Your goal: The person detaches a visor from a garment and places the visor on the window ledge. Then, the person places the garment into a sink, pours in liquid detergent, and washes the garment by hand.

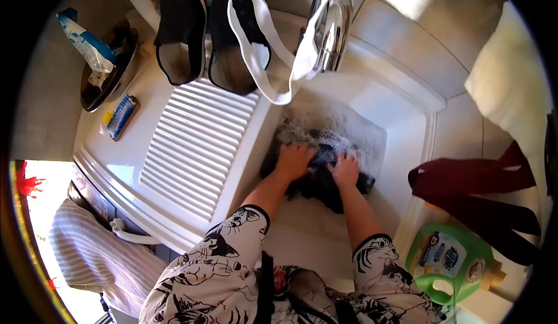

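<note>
A wet dark garment (326,191) lies bunched in sudsy water inside the white laundry sink (401,138). My left hand (295,160) is on its left part, the fingers bent into the cloth and the tips partly lost in foam. On the right, my right hand (346,170) grips the same garment, thumb toward the left hand. Between the two hands a fold of dark blue fabric (321,156) shows. Foam and splashing water (331,126) spread just beyond my fingers.
Left of the basin is a ribbed washboard (197,144). A scrub brush (122,117) and a dark bowl (129,62) lie farther left. Black shoes (181,33) and white straps (244,39) hang near the chrome faucet (335,33). A green detergent jug (447,260) and maroon cloth (471,176) are right.
</note>
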A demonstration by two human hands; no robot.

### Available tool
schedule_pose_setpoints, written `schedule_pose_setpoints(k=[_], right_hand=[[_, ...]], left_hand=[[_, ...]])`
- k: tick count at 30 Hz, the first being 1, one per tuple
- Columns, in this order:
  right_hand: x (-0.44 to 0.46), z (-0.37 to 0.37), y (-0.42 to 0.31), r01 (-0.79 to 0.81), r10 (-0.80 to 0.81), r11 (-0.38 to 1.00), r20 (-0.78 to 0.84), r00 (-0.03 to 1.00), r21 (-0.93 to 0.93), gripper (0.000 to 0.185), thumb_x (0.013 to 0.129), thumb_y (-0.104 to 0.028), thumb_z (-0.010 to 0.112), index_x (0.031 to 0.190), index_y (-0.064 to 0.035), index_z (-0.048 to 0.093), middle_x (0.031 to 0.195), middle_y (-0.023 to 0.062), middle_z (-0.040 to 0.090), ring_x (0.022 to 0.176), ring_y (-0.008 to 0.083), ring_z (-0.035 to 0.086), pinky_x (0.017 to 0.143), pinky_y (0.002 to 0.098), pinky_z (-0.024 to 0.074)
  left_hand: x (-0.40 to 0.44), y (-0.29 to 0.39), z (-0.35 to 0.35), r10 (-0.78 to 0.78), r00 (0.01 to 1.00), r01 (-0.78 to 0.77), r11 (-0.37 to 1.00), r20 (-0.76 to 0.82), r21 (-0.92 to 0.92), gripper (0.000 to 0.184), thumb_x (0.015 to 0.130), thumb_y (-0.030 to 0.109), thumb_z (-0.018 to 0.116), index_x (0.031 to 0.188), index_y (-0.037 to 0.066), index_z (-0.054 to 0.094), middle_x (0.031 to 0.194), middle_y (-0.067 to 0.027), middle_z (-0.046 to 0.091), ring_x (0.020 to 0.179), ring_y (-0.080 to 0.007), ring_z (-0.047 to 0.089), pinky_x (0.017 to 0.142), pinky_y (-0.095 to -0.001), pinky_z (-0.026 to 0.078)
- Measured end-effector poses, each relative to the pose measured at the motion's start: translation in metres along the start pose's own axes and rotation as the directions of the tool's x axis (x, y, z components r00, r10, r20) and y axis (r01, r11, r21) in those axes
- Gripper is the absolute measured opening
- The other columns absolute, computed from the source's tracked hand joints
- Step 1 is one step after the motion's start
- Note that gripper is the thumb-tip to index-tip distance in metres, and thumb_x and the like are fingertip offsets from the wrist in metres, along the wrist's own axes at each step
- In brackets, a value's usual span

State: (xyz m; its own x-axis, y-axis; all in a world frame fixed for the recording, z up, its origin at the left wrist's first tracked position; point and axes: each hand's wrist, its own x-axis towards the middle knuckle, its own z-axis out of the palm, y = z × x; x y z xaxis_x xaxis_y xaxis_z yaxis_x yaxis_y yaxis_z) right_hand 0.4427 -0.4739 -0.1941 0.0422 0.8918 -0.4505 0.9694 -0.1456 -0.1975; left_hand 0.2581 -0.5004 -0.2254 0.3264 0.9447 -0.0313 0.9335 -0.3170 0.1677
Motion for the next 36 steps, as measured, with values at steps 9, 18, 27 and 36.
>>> schedule_pose_setpoints(k=[9, 18, 27, 36], right_hand=[[-0.019, -0.049, 0.002, 0.333, -0.211, 0.839, -0.307, 0.928, 0.43, 0.026, 0.064, -0.008, 0.07, 0.087, -0.0047, 0.058, 0.086, 0.0158, 0.062, 0.084, 0.037, 0.058, 0.071, 0.0417, 0.0462], [-0.185, -0.059, -0.004, 0.697, -0.697, 0.714, -0.035, 0.716, 0.06, 0.033, 0.072, -0.028, 0.071, 0.102, -0.016, 0.061, 0.096, 0.0075, 0.06, 0.098, 0.0275, 0.055, 0.086, 0.0452, 0.0381], [-0.139, 0.055, -0.002, 0.354, -0.346, 0.935, -0.216, 0.913, -0.001, 0.066, 0.081, -0.042, 0.063, 0.139, -0.0272, 0.036, 0.144, 0.0169, 0.028, 0.129, 0.0377, 0.029, 0.102, 0.055, 0.0237], [-0.029, 0.046, -0.002, 0.034, 0.012, 0.975, -0.205, 0.979, 0.22, 0.052, 0.084, -0.035, 0.06, 0.13, -0.0159, 0.044, 0.112, 0.021, 0.056, 0.097, 0.0401, 0.056, 0.082, 0.0464, 0.0449]], left_hand=[[0.048, -0.018, -0.078, -0.287, 0.948, 0.17, 0.09, 0.138, -0.981, 0.049, 0.088, 0.044, 0.057, 0.12, 0.007, 0.053, 0.106, -0.0086, 0.061, 0.096, -0.0215, 0.057, 0.079, -0.0379, 0.046], [-0.041, 0.005, -0.139, 0.097, 0.799, 0.162, 0.915, 0.593, -0.369, 0.045, 0.089, 0.052, 0.047, 0.117, 0.02, 0.06, 0.114, -0.0081, 0.062, 0.096, -0.0313, 0.059, 0.088, -0.0448, 0.044], [-0.083, 0.019, -0.034, -0.007, 0.955, 0.036, 0.995, 0.298, -0.089, 0.074, 0.08, 0.061, 0.052, 0.141, 0.026, 0.031, 0.146, -0.0107, 0.028, 0.136, -0.0307, 0.021, 0.102, -0.064, 0.021], [0.027, 0.006, -0.041, -0.168, 0.89, 0.278, 0.937, 0.423, -0.213, 0.053, 0.078, 0.039, 0.062, 0.123, 0.014, 0.049, 0.095, -0.0157, 0.065, 0.091, -0.0333, 0.061, 0.081, -0.0444, 0.046]])
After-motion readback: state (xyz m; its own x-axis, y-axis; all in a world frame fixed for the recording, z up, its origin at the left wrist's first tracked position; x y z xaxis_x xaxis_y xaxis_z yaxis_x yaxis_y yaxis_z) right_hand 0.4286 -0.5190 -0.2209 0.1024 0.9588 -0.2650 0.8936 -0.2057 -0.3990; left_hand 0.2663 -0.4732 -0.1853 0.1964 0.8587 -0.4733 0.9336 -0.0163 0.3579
